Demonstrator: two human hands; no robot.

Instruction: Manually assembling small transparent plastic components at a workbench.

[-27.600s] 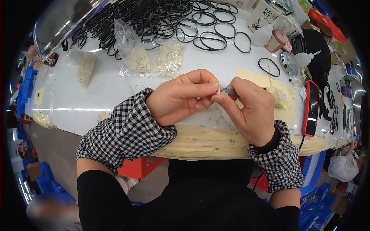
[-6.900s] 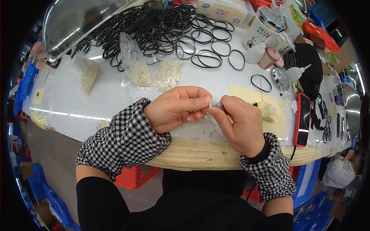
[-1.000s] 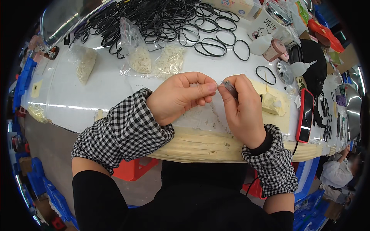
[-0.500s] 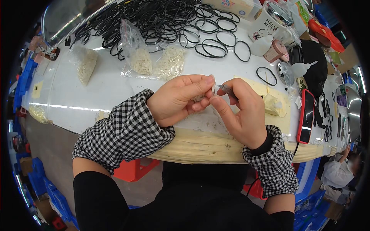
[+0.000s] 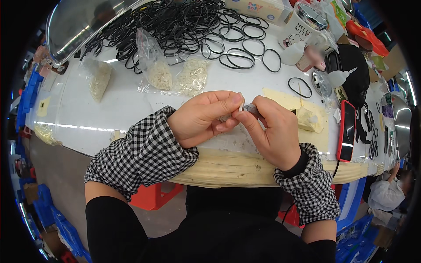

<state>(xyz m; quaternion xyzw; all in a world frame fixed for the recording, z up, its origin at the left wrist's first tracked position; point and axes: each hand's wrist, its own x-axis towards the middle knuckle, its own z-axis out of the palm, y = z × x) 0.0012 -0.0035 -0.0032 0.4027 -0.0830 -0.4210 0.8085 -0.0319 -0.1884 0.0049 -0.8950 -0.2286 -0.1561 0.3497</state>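
My left hand (image 5: pixel 197 117) is closed, pinching a small whitish piece (image 5: pixel 241 105) upright between thumb and fingers. More pale bits seem to lie in its curled fingers, mostly hidden. From the right, my right hand (image 5: pixel 277 131) grips a small grey blade-like tool (image 5: pixel 251 108) between thumb and index finger. The tool's tip is right at the whitish piece; whether they touch I cannot tell. Both hands are close together over the table's near edge. Beyond them lie clear bags of small pale pieces, one bag (image 5: pixel 160 75) beside another bag (image 5: pixel 192 75).
Black rubber loops (image 5: pixel 175 26) are heaped at the back. A third bag (image 5: pixel 100 81) lies left. To the right are a yellowish block (image 5: pixel 308 120), a red-cased phone (image 5: pixel 347 131), a squeeze bottle (image 5: pixel 338 78) and a white cup (image 5: pixel 302 28). Padding (image 5: pixel 223 168) wraps the front edge.
My right hand has shifted slightly left, bringing the grey tool closer to the whitish piece. My left hand keeps its pinch. The whole view has shifted a little.
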